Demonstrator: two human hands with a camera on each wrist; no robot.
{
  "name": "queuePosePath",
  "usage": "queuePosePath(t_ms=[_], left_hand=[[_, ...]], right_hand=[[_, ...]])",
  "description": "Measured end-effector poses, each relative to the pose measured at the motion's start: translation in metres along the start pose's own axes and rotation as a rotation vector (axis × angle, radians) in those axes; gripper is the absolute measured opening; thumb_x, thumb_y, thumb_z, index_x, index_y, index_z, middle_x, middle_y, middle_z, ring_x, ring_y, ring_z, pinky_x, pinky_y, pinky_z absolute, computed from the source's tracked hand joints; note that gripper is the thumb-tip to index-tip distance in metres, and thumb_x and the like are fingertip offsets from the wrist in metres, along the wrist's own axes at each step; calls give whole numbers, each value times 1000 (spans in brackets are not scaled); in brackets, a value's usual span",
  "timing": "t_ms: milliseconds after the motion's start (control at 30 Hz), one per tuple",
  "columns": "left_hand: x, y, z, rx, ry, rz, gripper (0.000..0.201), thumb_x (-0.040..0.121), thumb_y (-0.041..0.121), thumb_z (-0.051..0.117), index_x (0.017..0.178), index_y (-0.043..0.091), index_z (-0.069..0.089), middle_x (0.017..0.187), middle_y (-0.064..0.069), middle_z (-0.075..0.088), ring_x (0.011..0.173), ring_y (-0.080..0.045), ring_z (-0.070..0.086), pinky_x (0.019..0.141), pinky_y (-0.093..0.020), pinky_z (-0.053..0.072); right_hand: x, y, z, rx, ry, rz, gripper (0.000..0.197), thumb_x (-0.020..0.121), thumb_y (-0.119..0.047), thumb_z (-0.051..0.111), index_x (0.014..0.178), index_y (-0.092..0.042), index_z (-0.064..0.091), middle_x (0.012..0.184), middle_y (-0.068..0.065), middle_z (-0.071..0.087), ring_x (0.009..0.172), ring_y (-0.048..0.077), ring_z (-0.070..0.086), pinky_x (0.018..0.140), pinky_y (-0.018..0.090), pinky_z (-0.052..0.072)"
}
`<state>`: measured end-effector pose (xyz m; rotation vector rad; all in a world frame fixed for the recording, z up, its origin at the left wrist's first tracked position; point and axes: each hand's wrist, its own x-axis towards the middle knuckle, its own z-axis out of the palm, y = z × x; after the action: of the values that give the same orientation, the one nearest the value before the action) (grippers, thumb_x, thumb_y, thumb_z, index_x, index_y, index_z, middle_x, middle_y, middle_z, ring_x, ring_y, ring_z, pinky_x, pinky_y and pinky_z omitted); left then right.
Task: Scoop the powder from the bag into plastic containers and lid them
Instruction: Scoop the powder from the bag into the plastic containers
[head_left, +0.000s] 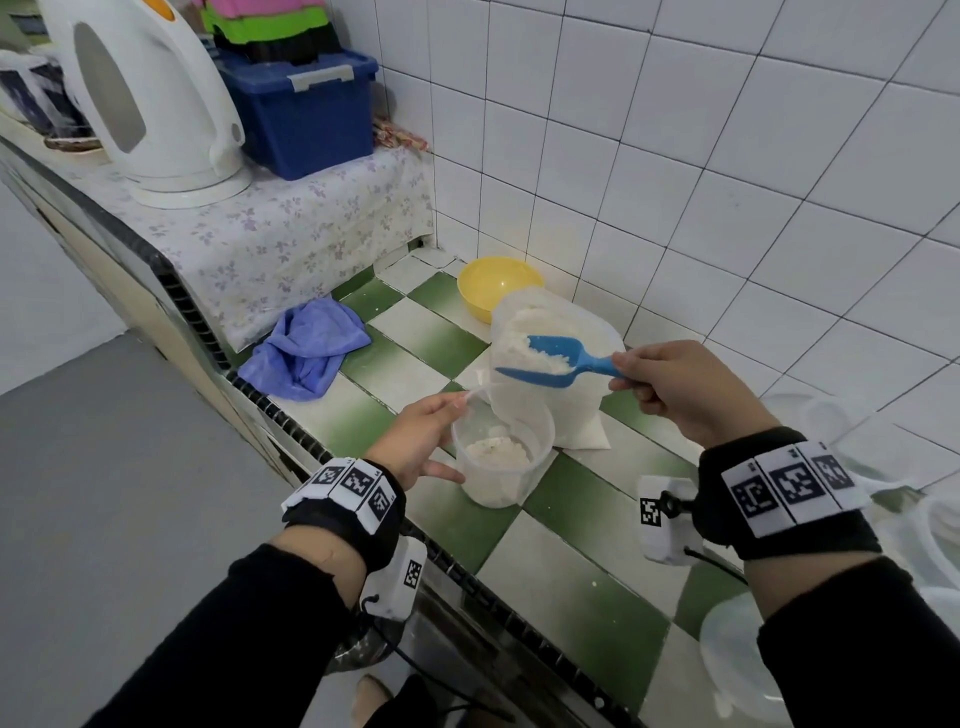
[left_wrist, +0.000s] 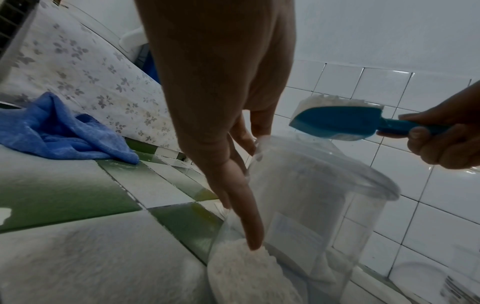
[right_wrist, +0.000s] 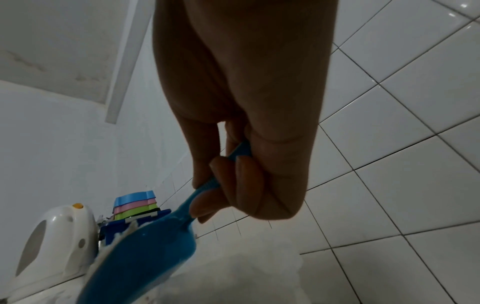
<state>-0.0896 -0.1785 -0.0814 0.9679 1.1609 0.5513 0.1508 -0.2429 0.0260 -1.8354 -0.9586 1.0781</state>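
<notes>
A clear plastic container (head_left: 504, 467) (left_wrist: 324, 205) stands on the green-and-white tiled counter with a little white powder (head_left: 498, 449) in its bottom. My left hand (head_left: 441, 436) (left_wrist: 249, 185) holds its left side, thumb along the wall and fingertips at the rim, where the bag's loose lip hangs. Just behind the container stands the open clear bag of powder (head_left: 571, 410). My right hand (head_left: 631, 376) (left_wrist: 426, 131) (right_wrist: 223, 185) grips the handle of a blue scoop (head_left: 550, 358) (left_wrist: 337, 121) (right_wrist: 145, 257). The scoop is heaped with powder and hangs over the bag's mouth, above and behind the container.
A yellow bowl (head_left: 496, 283) sits in the wall corner behind the bag. A blue cloth (head_left: 306, 353) lies at the left. On a raised, cloth-covered ledge stand a white kettle (head_left: 145, 98) and a blue box (head_left: 306, 114). More clear containers and lids (head_left: 737, 654) lie at the right. The counter's edge (head_left: 291, 421) runs close at the left.
</notes>
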Motion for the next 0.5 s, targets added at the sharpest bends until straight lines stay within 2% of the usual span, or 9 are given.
queuePosePath(t_ms=[133, 233, 367, 433, 500], left_hand=[[-3, 1, 1, 0, 4, -7, 18, 98, 33, 52, 107, 26, 65, 127, -9, 59, 109, -32, 56, 70, -56, 58], [-5, 2, 2, -7, 1, -14, 21, 99, 32, 50, 111, 24, 64, 122, -9, 62, 111, -32, 59, 74, -58, 57], [-7, 4, 2, -12, -3, -22, 21, 99, 31, 50, 114, 23, 63, 122, -6, 63, 108, -28, 61, 71, -55, 58], [-7, 5, 2, -14, -5, -21, 20, 100, 31, 49, 111, 24, 63, 120, -5, 64, 105, -26, 62, 71, -55, 58], [-8, 5, 3, -19, -2, -23, 18, 100, 31, 49, 110, 25, 63, 119, -5, 63, 107, -26, 61, 71, -55, 58]], right_hand=[[-7, 11, 6, -127, -74, 1, 16, 92, -16, 56, 93, -5, 68, 72, 8, 64, 58, 14, 39, 54, 23, 34], [-10, 18, 18, -284, -62, -45, 16, 92, -18, 57, 88, -9, 70, 71, 4, 65, 58, 13, 42, 55, 22, 34], [-15, 22, 37, -545, -10, -194, 19, 93, -18, 54, 95, -7, 70, 82, 1, 62, 73, 12, 49, 56, 18, 35], [-17, 23, 46, -616, 10, -257, 20, 93, -16, 53, 97, -7, 70, 89, 1, 62, 78, 12, 48, 62, 21, 34], [-18, 26, 53, -687, 16, -335, 20, 93, -14, 52, 100, -8, 70, 95, 3, 62, 85, 13, 49, 72, 19, 34]])
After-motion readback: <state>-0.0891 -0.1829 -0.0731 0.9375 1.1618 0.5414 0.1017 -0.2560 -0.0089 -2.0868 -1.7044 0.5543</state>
